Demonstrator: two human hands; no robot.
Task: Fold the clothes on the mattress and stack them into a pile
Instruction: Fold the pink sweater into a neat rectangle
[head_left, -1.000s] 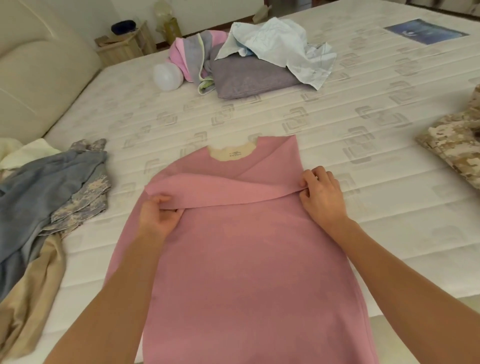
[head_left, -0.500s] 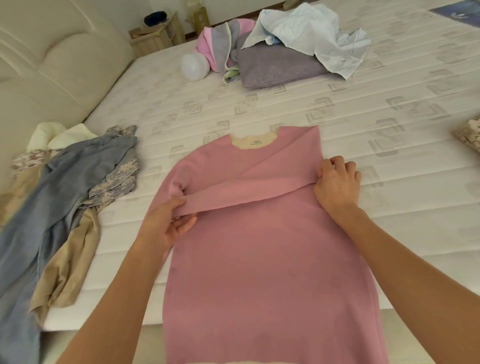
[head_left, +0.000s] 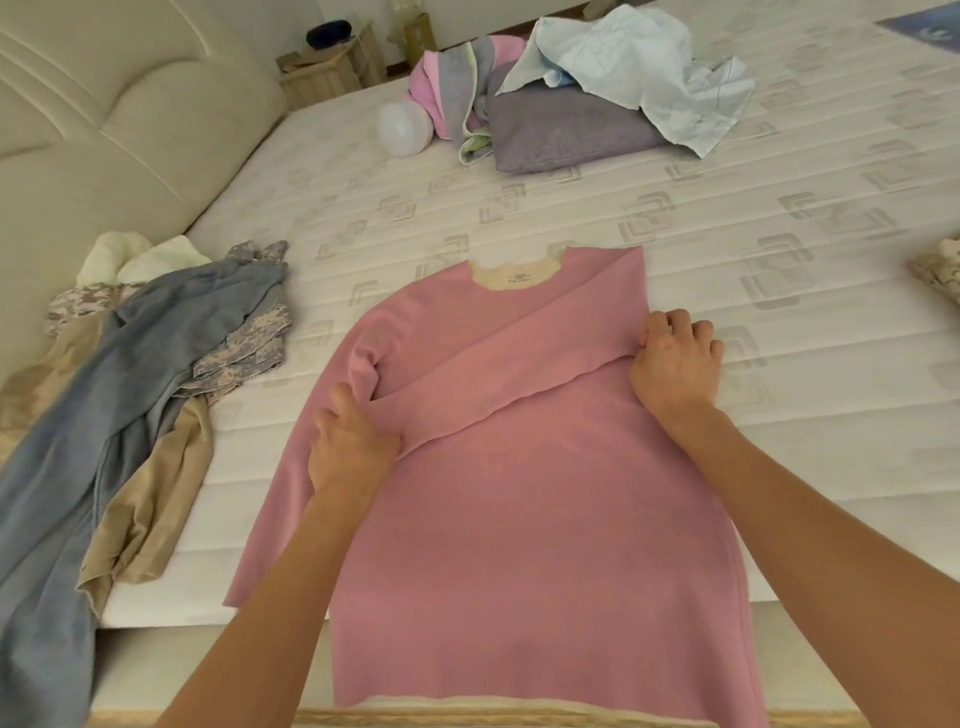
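A pink long-sleeved top (head_left: 545, 519) lies flat on the white mattress (head_left: 779, 415), cream neckline away from me and its hem hanging over the near edge. Its right sleeve is folded across the chest as a slanting band. My left hand (head_left: 353, 447) grips the cuff end of that band at the top's left side. My right hand (head_left: 675, 364) has its fingers curled on the fold at the right edge. The left sleeve lies straight down the left side.
A heap of unfolded clothes, grey-blue, camouflage and tan (head_left: 119, 395), lies at the left edge. A purple folded piece (head_left: 566, 124) with a light blue garment (head_left: 623, 57) and a white round object (head_left: 402, 127) sits far back. A camouflage garment (head_left: 940, 270) shows at the right. A cream headboard (head_left: 104, 130) stands left.
My left hand has carried the sleeve's cuff down and leftward, so the band slants more steeply. My head has turned left, shifting the scene right. The right hand stays on the fold.
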